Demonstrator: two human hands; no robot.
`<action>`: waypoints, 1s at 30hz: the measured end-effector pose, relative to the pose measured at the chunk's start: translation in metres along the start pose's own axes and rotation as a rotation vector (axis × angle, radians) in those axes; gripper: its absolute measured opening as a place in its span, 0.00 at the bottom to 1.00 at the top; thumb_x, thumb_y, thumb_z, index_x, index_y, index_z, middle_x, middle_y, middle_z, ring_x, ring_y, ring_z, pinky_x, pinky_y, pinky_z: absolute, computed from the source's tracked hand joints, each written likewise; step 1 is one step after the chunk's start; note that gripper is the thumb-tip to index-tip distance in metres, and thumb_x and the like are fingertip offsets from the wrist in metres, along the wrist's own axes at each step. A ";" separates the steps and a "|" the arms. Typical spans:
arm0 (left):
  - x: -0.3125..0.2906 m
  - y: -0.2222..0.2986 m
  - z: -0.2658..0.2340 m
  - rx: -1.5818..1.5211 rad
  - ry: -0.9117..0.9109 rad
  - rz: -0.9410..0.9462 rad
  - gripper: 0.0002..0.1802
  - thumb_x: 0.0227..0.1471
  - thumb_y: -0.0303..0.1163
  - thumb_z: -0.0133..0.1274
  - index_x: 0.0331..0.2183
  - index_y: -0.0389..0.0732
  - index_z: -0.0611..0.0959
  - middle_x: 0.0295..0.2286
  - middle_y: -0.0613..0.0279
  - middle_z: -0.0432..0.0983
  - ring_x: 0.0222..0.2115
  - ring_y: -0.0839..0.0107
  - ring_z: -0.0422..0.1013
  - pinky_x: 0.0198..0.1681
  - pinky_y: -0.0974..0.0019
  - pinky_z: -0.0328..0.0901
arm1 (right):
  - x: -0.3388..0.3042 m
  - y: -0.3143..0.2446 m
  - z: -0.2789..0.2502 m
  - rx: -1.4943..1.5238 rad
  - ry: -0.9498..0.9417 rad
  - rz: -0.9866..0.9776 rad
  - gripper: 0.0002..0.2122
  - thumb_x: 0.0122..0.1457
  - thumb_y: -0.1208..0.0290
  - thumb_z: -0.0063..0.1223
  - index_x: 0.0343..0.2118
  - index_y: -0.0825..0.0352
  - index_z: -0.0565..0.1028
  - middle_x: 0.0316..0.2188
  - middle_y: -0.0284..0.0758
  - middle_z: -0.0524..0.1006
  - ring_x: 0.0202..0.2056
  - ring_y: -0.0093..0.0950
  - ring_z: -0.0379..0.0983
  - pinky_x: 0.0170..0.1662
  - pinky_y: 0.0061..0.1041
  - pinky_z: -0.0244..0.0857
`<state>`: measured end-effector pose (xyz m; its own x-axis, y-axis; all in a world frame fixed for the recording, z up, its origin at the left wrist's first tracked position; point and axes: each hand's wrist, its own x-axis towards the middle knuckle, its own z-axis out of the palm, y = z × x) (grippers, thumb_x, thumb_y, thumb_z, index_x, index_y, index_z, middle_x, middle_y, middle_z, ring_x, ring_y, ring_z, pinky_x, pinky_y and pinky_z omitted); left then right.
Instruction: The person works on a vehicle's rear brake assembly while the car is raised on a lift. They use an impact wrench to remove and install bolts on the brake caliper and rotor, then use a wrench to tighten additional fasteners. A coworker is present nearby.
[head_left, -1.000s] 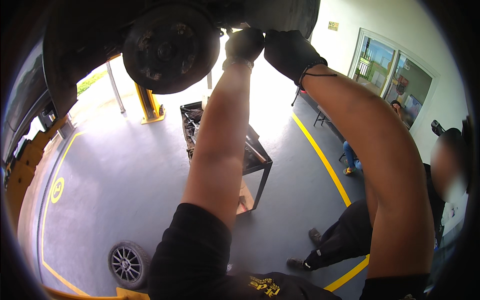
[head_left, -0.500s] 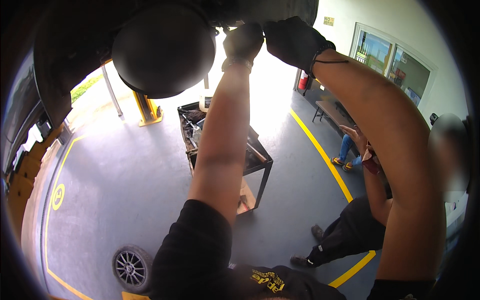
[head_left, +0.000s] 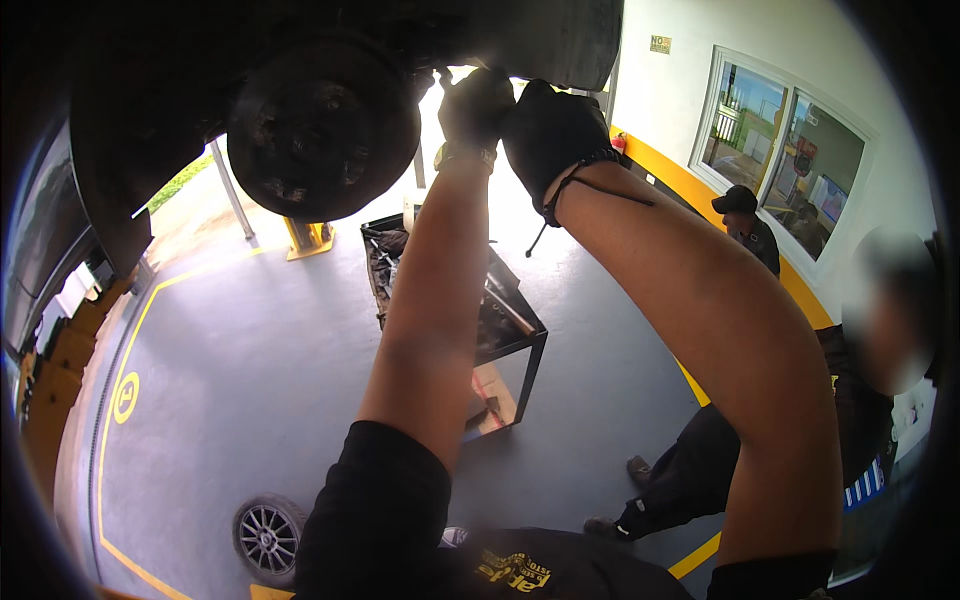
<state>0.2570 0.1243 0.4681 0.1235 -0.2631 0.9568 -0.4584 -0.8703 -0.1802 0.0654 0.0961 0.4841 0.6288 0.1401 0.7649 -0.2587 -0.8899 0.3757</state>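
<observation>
Both my arms reach up to the dark underside of a raised vehicle [head_left: 555, 40]. My left hand [head_left: 474, 112], in a black glove, is curled closed near the vehicle's lower edge. Close beside it on the right is my right hand [head_left: 552, 135], also black-gloved, with its fingers folded in and its back toward me. Whatever the fingers hold is hidden by the gloves and the dark. Left of my hands hangs a round, dark brake disc or drum [head_left: 325, 130] with no wheel on it.
A black tool cart [head_left: 530, 348] with tools stands beyond my left forearm. A wheel [head_left: 268, 540] lies on the floor at lower left. A person in dark clothes [head_left: 690, 465] is close on my right; another in a cap [head_left: 752, 235] is by the window. A yellow post base [head_left: 312, 240] stands behind.
My hands sit lower in the picture, and the right one is farther left, closer against the left. The view has shifted; a person in a cap now shows by the window.
</observation>
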 end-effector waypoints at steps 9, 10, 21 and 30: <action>-0.025 -0.022 -0.006 -0.981 0.191 -0.268 0.32 0.50 0.46 0.66 0.49 0.37 0.72 0.17 0.62 0.76 0.17 0.71 0.74 0.29 0.70 0.70 | -0.010 0.007 0.030 0.475 -0.171 0.059 0.12 0.59 0.65 0.51 0.29 0.70 0.78 0.28 0.46 0.79 0.34 0.40 0.80 0.38 0.38 0.73; -0.025 -0.023 -0.002 -1.069 0.057 -0.409 0.31 0.50 0.45 0.67 0.49 0.39 0.73 0.18 0.62 0.76 0.19 0.69 0.75 0.30 0.69 0.71 | -0.017 0.003 0.039 0.385 0.007 0.010 0.10 0.59 0.66 0.51 0.29 0.69 0.78 0.26 0.45 0.79 0.34 0.40 0.79 0.37 0.39 0.73; -0.046 -0.051 0.022 -0.678 0.420 0.062 0.19 0.63 0.37 0.42 0.52 0.43 0.78 0.40 0.58 0.77 0.37 0.67 0.74 0.41 0.63 0.68 | -0.182 -0.030 0.202 1.134 -0.172 0.385 0.11 0.64 0.65 0.55 0.27 0.66 0.76 0.16 0.29 0.69 0.16 0.23 0.64 0.20 0.26 0.59; -0.057 -0.048 0.003 -1.154 -0.010 -0.419 0.16 0.66 0.31 0.44 0.49 0.34 0.79 0.31 0.59 0.78 0.29 0.71 0.72 0.32 0.66 0.68 | -0.312 -0.127 0.464 1.204 -0.822 0.761 0.16 0.64 0.62 0.58 0.21 0.64 0.74 0.11 0.28 0.68 0.12 0.22 0.65 0.15 0.27 0.58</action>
<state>0.2745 0.1803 0.4213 0.4529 -0.0595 0.8896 -0.8914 -0.0109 0.4531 0.2423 -0.0360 -0.0452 0.9299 -0.3655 -0.0418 -0.2347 -0.5020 -0.8324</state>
